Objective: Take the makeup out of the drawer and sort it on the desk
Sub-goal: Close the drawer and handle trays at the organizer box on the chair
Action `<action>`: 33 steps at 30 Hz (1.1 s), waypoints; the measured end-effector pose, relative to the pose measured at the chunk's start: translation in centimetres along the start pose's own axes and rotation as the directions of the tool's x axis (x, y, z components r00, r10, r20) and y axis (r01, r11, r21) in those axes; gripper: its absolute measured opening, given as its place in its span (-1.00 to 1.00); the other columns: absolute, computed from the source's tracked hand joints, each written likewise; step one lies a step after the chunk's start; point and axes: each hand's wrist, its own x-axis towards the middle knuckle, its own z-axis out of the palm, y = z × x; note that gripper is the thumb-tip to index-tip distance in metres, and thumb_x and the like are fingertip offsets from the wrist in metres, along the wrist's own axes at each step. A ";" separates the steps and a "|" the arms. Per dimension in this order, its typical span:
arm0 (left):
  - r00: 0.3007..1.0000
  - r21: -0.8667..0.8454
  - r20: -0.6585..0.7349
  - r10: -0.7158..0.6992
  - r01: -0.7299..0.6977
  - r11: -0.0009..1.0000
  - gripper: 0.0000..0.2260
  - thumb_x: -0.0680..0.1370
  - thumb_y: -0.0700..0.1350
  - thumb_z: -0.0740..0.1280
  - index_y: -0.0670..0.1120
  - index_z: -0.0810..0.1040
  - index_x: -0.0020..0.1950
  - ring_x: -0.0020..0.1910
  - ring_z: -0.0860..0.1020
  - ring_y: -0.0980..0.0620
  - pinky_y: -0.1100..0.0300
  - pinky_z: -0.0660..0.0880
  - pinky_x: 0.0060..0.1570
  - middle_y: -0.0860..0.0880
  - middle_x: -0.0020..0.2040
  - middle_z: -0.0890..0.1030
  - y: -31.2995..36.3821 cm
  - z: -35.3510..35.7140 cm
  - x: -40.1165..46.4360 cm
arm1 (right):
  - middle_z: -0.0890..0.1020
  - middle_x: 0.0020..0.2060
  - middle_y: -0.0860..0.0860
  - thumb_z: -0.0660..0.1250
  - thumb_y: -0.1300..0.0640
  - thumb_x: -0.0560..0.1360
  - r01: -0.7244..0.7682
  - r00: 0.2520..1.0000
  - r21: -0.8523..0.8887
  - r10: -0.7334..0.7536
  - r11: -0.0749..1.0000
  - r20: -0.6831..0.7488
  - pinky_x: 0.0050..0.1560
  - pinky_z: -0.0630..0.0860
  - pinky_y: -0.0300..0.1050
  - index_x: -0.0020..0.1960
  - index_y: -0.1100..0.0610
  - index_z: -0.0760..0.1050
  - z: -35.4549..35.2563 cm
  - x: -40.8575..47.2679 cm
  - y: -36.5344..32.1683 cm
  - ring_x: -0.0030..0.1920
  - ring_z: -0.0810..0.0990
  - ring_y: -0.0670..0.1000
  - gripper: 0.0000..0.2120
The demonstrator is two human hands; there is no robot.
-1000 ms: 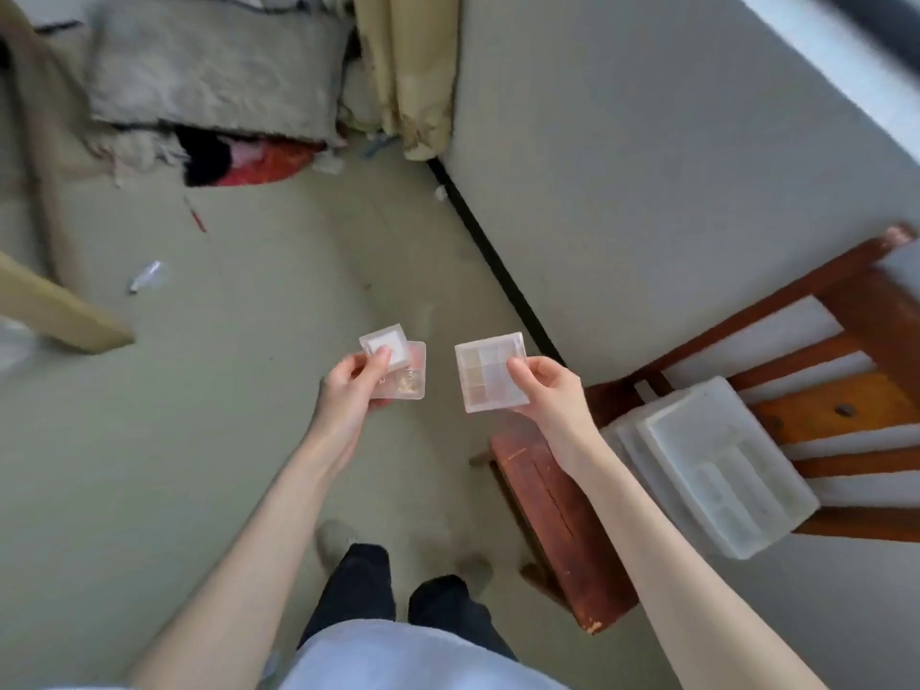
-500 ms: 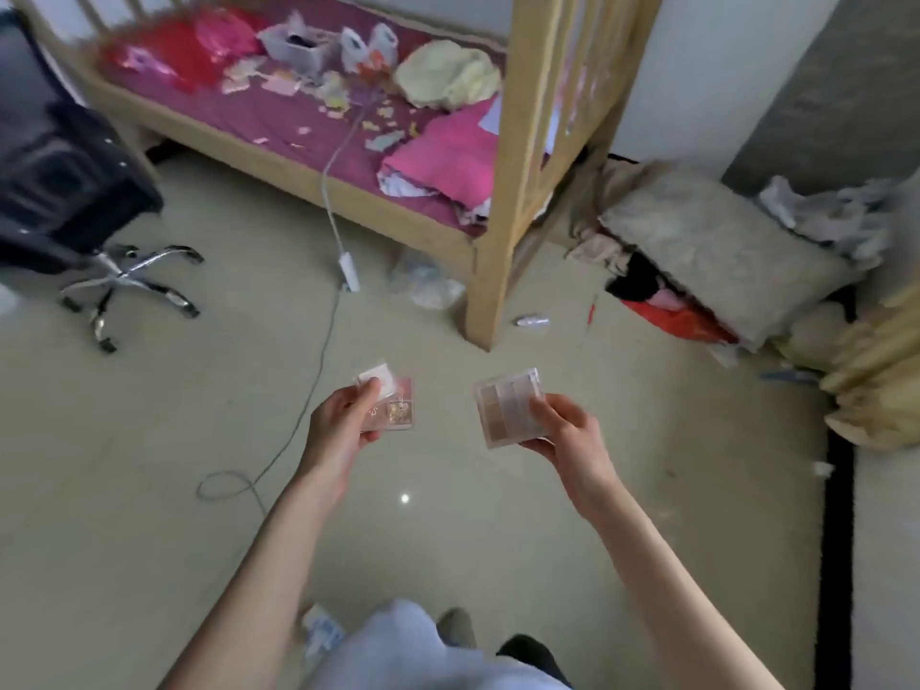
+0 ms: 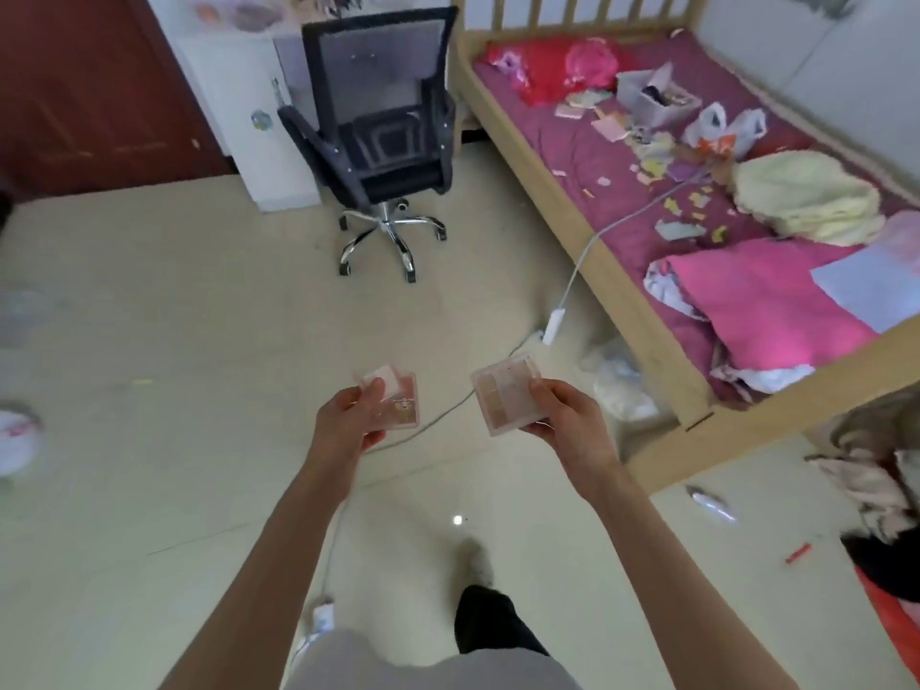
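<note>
My left hand (image 3: 348, 423) holds two small clear makeup compacts (image 3: 396, 398), one pinkish and one whitish on top, pinched between thumb and fingers. My right hand (image 3: 567, 420) grips a square clear eyeshadow palette (image 3: 505, 393) with several beige and pink pans, thumb on its right edge. Both hands are raised in front of me over the floor, about a hand's width apart. A white desk (image 3: 249, 117) stands far ahead at the upper left, behind the chair.
A black mesh office chair (image 3: 383, 141) on chrome casters stands ahead. A wooden bed (image 3: 622, 301) with pink bedding and scattered items fills the right. A white cable (image 3: 572, 286) trails across the pale floor. Clothes lie piled at the far right.
My view has swung round from the wall and wooden chair, past the bed, to the office chair and desk. Both hands keep the same hold on their makeup.
</note>
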 end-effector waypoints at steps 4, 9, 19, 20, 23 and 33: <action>0.999 -0.053 -0.051 0.020 -0.022 0.998 -0.80 0.55 -0.07 0.29 -0.17 0.51 0.07 -0.11 0.54 0.02 0.20 0.48 -0.11 -0.07 -0.08 0.58 3.3 1.6 4.1 | 0.60 -0.11 0.09 0.21 0.18 0.57 0.010 0.993 -0.044 -0.005 0.999 0.114 0.04 0.57 -0.08 -0.02 0.26 0.55 1.2 7.5 -4.0 -0.02 0.58 0.06 -0.81; 0.984 -0.123 -0.174 0.031 -0.053 0.991 -0.85 0.55 -0.05 0.28 -0.11 0.52 0.00 -0.09 0.55 0.02 0.19 0.48 -0.09 -0.06 -0.08 0.58 6.8 0.6 9.6 | 0.59 -0.08 0.10 0.21 0.17 0.57 -0.021 0.966 -0.077 0.040 0.997 0.256 -0.03 0.58 -0.13 0.01 0.28 0.55 5.8 15.5 -6.7 -0.04 0.57 0.05 -0.80; 0.949 -0.190 -0.316 0.004 -0.067 0.979 -0.75 0.56 -0.04 0.27 -0.19 0.51 0.12 -0.07 0.54 0.02 0.22 0.48 -0.09 -0.10 -0.02 0.56 13.0 -4.3 26.5 | 0.58 -0.11 0.10 0.23 0.19 0.56 -0.052 0.912 -0.177 0.119 0.983 0.393 -0.02 0.57 -0.13 -0.02 0.26 0.55 20.6 32.3 -11.0 -0.10 0.54 0.02 -0.83; 0.945 -0.192 -0.326 0.008 -0.075 0.978 -0.75 0.56 -0.04 0.27 -0.19 0.51 0.11 -0.06 0.54 0.01 0.22 0.48 -0.10 -0.09 -0.03 0.56 14.3 -5.3 28.8 | 0.58 -0.11 0.09 0.22 0.19 0.56 -0.052 0.910 -0.175 0.119 0.983 0.397 -0.04 0.57 -0.15 -0.03 0.26 0.54 22.7 34.3 -11.7 -0.11 0.55 0.01 -0.84; 0.935 -0.177 -0.353 0.018 -0.086 0.980 -0.76 0.55 -0.03 0.28 -0.18 0.51 0.10 -0.07 0.53 0.02 0.23 0.47 -0.12 -0.08 -0.04 0.56 18.5 -8.5 35.2 | 0.59 -0.14 0.07 0.22 0.19 0.57 -0.073 0.904 -0.161 0.133 0.984 0.406 -0.11 0.57 -0.21 -0.05 0.24 0.54 29.0 39.6 -13.9 -0.15 0.57 -0.03 -0.84; 0.930 -0.181 -0.366 -0.020 -0.051 0.982 -0.72 0.54 -0.03 0.29 -0.20 0.51 0.13 -0.02 0.54 -0.01 0.23 0.47 -0.11 -0.10 -0.01 0.57 29.1 -14.5 52.6 | 0.59 -0.12 0.08 0.20 0.21 0.57 -0.112 0.891 -0.150 0.166 0.982 0.423 -0.05 0.56 -0.14 -0.06 0.21 0.54 44.0 53.8 -19.8 -0.08 0.56 0.02 -0.85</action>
